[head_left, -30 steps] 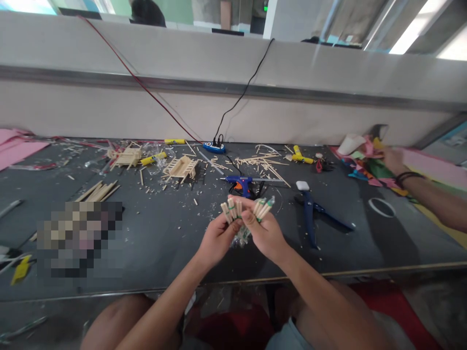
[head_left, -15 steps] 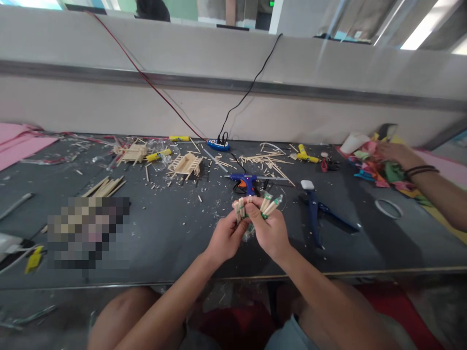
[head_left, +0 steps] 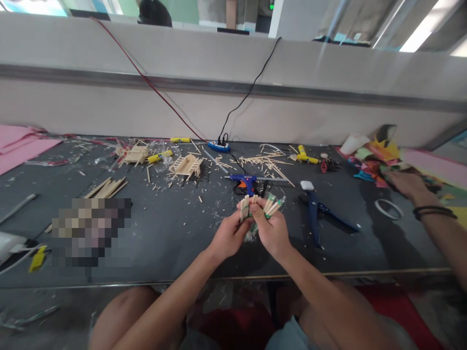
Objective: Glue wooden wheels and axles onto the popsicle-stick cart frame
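Observation:
My left hand (head_left: 229, 237) is closed around several pale wooden chopsticks (head_left: 243, 208), whose ends stick up above the fingers. Close against it, my right hand (head_left: 272, 232) grips more chopsticks in clear wrappers with green print (head_left: 273, 208), fanned out to the right. Some loose plastic film hangs below the hands. Just beyond the fingers lies a blue hot glue gun (head_left: 247, 182), its nozzle pointing left. To the right of my hands rests a dark blue cutting tool with spread handles (head_left: 313, 218).
Two small stick-built models (head_left: 186, 166) stand at the back left among scraps. A blue power strip (head_left: 219, 146) sits by the wall. Thin sticks (head_left: 264, 159) lie scattered behind the glue gun. At right, another person's hand (head_left: 406, 185) touches coloured pieces beside a white ring (head_left: 388, 209).
The chopsticks in my left hand now stand higher above my fingers, and both hands have shifted slightly right. The other person's hand has moved toward the table's front, over the coloured pieces.

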`<state>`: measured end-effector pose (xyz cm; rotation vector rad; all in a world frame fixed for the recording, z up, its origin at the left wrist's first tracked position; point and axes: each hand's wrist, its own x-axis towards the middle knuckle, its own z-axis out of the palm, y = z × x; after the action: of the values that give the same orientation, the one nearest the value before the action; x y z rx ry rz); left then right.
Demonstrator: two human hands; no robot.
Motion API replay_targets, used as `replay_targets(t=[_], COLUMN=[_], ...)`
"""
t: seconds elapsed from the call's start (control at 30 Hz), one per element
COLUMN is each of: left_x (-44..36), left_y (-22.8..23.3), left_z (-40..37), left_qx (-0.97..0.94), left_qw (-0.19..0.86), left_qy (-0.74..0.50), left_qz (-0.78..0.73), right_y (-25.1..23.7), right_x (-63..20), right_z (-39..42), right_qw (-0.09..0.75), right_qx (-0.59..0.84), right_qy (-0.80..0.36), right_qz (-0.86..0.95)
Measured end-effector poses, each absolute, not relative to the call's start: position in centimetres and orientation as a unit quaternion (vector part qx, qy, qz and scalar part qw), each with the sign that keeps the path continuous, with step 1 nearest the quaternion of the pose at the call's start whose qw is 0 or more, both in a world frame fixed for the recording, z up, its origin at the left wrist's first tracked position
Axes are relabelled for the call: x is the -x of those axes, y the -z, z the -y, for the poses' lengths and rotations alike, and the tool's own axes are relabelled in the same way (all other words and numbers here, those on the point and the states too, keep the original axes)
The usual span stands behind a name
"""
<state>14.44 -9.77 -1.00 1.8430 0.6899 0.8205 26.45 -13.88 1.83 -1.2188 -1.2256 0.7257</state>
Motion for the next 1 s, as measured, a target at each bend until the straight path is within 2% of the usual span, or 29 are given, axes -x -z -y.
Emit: replay_targets(t=[0.27, 0.57, 0.67, 0.83, 1.0], left_x=[-15.5, -15.5, -15.4, -15.3, -15.0], left_y=[0.4, -0.9, -1.1, -1.1, -1.4], left_z=[10.0, 10.6, 10.8, 11.0, 11.2], left_qx=[-0.695, -0.548, -0.508, -0.505, -0.459], left_qw=[0.562, 0.726, 0.766, 0.785, 0.823], left_qy=[-0.333, -0.311, -0.295, -0.271, -0.247], left_qz=[-0.3, -0.274, -0.263, -0.235, -0.225], right_y=[-1.9, -3.5, -3.8, -3.7, -4.2], right_x=[-28.1, -30.5, -30.8, -29.4, -28.8], right_z=[13.2, 13.4, 13.8, 14.3, 14.5], right_qw=[0.697, 0.777, 0.739, 0.607, 0.59], right_qx=[0.438, 0.425, 0.448, 0.527, 0.562], right_qy=[-0.397, -0.369, -0.408, -0.476, -0.447], right_qz=[0.406, 0.283, 0.293, 0.356, 0.369])
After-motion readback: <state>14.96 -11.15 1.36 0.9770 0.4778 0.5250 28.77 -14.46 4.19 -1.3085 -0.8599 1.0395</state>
